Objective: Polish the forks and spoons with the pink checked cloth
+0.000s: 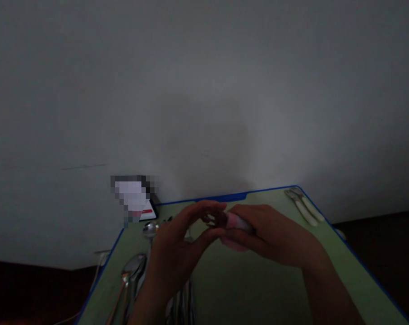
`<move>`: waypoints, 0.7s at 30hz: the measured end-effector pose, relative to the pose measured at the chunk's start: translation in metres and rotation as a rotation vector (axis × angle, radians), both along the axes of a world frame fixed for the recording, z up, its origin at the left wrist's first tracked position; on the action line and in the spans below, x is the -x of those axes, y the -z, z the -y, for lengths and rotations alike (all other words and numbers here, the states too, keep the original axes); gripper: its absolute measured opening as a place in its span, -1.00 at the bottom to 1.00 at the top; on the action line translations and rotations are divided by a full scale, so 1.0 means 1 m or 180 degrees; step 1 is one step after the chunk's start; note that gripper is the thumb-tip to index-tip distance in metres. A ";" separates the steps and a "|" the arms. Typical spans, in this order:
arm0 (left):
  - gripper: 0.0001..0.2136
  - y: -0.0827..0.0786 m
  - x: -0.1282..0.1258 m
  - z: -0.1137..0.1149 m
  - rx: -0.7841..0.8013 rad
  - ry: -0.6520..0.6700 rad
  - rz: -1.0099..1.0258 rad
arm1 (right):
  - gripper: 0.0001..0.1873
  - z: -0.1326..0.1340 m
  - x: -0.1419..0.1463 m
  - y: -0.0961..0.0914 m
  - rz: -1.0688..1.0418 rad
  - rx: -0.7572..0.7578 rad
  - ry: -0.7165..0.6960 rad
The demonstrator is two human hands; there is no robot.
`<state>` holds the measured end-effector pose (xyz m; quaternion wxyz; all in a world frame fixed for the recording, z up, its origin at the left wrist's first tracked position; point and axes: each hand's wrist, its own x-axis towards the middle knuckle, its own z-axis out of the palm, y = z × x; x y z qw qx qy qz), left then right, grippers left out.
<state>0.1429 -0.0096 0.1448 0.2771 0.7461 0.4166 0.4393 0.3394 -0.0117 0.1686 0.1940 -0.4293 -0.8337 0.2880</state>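
Note:
Both hands meet above the middle of a green table (pixel 245 289) with a blue edge. My right hand (pixel 265 232) is closed around a pink cloth (pixel 236 222) that bulges between its fingers. My left hand (pixel 184 246) pinches at the end of the same bundle with fingers and thumb. Something thin may lie inside the cloth, but the dim light hides it. Below my left forearm lie several metal spoons (pixel 135 266) with long handles.
Two forks with white handles (pixel 304 205) lie at the far right corner of the table. A blurred white card (pixel 133 196) with a red mark stands at the far left corner. A plain grey wall rises behind. A white cable (pixel 96 275) hangs off the left edge.

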 end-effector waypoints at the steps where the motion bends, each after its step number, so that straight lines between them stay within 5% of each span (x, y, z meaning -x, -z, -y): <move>1: -0.68 -0.001 0.000 0.000 0.0024 -0.0019 0.0028 | -0.73 -0.001 0.000 0.000 -0.0008 0.0005 -0.0014; 6: -0.73 -0.005 -0.001 0.001 0.0209 -0.0038 0.0311 | -0.69 -0.001 -0.002 -0.001 -0.0013 -0.0002 0.0035; 12: -0.73 -0.014 0.001 0.006 0.0472 -0.0343 0.1386 | -0.63 0.004 -0.012 -0.008 -0.0192 0.0113 0.0028; 21: -0.73 -0.014 0.001 0.003 0.0678 -0.0387 0.1650 | -0.63 0.003 -0.025 -0.011 -0.0246 0.0164 0.0116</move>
